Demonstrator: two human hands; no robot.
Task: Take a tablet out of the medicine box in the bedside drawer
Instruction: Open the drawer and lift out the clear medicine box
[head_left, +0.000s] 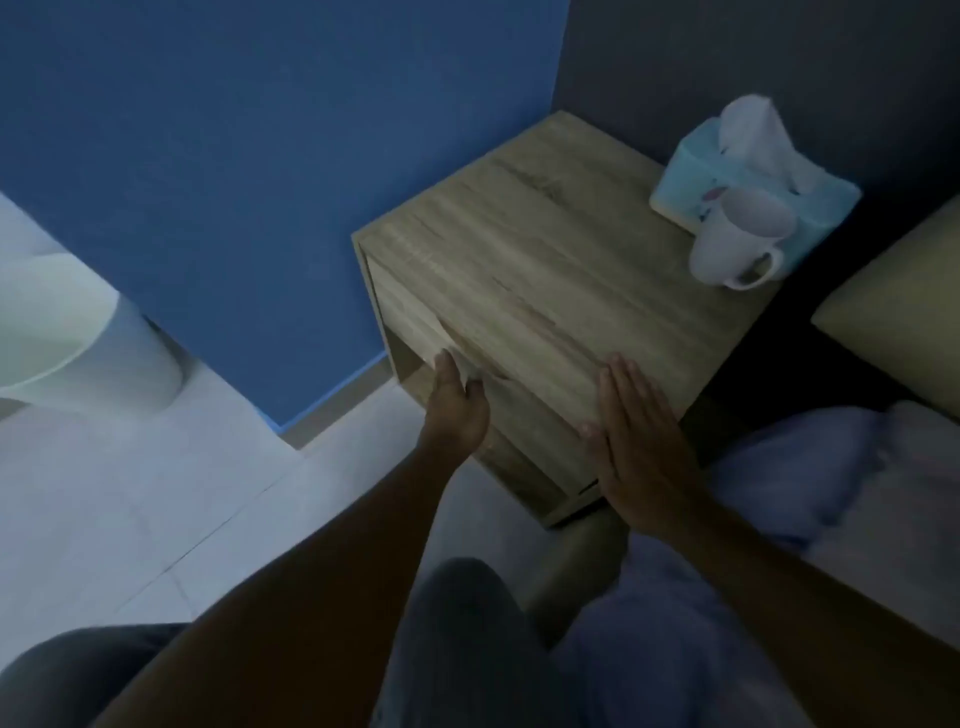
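Curling its fingers (470, 387) under one drawer front (415, 317), the left hand (457, 410) grips it; right hand (636, 447) lies flat, fingers spread narrowly, beside one mug (735, 239).

White mug (735, 240) touching blue tissue box (701, 174); pale bin (78, 332) well apart.

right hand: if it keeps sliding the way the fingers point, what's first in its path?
The right hand lies flat on the bedside table top, fingers pointing toward the far back edge. Bare wood lies ahead; the mug and tissue box sit off to the right, probably missed.
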